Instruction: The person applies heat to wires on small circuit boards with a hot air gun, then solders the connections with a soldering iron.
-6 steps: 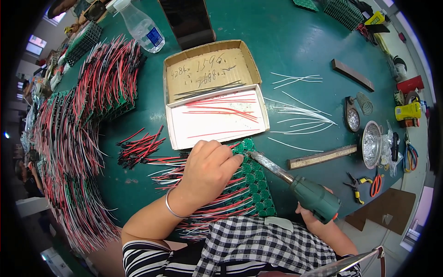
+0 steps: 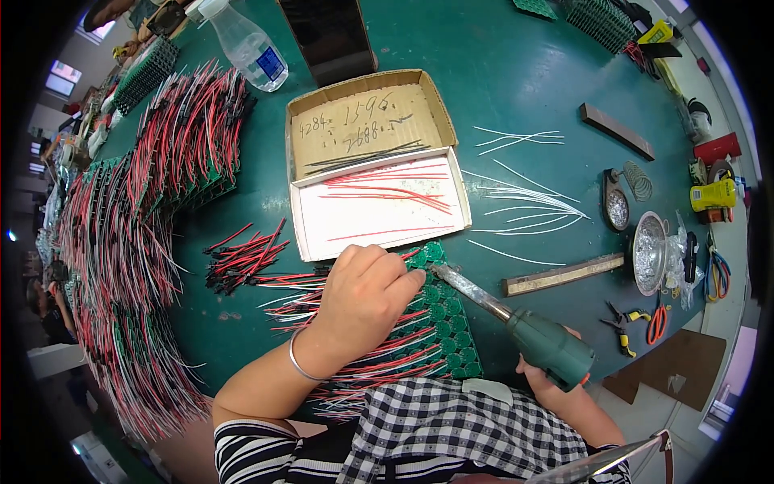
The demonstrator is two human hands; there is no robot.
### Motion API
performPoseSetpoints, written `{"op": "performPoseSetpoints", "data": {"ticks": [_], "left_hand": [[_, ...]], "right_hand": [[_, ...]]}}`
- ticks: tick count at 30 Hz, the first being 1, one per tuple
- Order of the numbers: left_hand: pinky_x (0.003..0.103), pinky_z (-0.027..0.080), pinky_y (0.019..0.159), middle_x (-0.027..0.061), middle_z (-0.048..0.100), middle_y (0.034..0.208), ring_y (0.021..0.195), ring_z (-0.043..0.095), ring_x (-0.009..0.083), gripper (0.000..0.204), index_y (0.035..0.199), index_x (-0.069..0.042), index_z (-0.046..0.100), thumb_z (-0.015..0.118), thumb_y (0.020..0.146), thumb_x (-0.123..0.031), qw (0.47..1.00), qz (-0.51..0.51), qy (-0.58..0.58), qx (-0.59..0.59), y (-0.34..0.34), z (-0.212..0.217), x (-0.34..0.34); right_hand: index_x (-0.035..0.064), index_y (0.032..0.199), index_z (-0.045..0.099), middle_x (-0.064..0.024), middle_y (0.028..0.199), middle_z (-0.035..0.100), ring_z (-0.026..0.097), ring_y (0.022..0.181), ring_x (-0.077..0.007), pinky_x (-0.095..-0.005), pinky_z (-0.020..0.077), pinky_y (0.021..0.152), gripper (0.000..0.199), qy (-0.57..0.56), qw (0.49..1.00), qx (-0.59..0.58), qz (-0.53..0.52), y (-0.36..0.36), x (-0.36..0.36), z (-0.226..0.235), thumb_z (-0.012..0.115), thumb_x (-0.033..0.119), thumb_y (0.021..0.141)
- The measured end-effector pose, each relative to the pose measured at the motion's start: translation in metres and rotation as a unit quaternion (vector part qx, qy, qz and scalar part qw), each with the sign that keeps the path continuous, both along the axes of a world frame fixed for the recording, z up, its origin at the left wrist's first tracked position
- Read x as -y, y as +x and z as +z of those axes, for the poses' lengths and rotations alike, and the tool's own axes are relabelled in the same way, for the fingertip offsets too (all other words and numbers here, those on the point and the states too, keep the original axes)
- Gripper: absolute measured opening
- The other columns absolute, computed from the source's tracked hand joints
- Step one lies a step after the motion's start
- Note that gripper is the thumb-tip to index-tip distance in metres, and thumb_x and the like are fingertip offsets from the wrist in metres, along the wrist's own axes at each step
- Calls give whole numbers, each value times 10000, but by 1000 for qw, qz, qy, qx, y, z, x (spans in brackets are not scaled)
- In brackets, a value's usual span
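My left hand [image 2: 368, 294] is closed in a pinch over a panel of small round green circuit boards [image 2: 454, 323]; its fingers hide what is between them. In my right hand [image 2: 550, 379] is a soldering iron [image 2: 548, 347] with a thick green handle. Its metal tip rests at the board just right of my left fingertips. Red, white and black wires [image 2: 387, 369] stick out leftward from the boards, under my left wrist. Left of that hand lies a small pile of short red and black wires [image 2: 246, 258].
Beyond my hands is a cardboard box [image 2: 371, 121] with red and black wires. White wires [image 2: 532, 202], a bar [image 2: 564, 274], a metal bowl [image 2: 650, 254], a coil-spring stand [image 2: 617, 206] and pliers [image 2: 619, 327] lie right. Wired boards [image 2: 129, 242] are heaped left; a bottle [image 2: 250, 52] stands behind.
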State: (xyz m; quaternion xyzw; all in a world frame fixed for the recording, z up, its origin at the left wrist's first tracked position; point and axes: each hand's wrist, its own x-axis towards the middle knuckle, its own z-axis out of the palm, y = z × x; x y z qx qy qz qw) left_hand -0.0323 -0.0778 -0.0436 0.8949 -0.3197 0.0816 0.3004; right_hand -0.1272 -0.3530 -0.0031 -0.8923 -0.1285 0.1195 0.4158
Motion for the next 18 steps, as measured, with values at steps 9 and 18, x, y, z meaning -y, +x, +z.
{"op": "performPoseSetpoints", "data": {"ticks": [9, 18], "left_hand": [[325, 370, 603, 15, 518, 700, 672, 507, 189, 169, 817, -73, 656, 671, 651, -41, 1000, 1, -4, -4, 0, 1, 0], [331, 396, 629, 34, 536, 741, 698, 521, 211, 206, 838, -66, 651, 680, 640, -14, 999, 13, -34, -30, -1, 2, 0]], "right_hand": [[28, 985, 642, -90, 914, 647, 649, 767, -249, -337, 506, 703, 219, -7, 992, -82, -95, -10, 9, 7, 638, 68, 770], [-16, 1047, 596, -102, 916, 619, 659, 680, -163, -281, 513, 651, 228, 104, 987, -105, -65, 3, -1, 12, 581, 57, 831]]}}
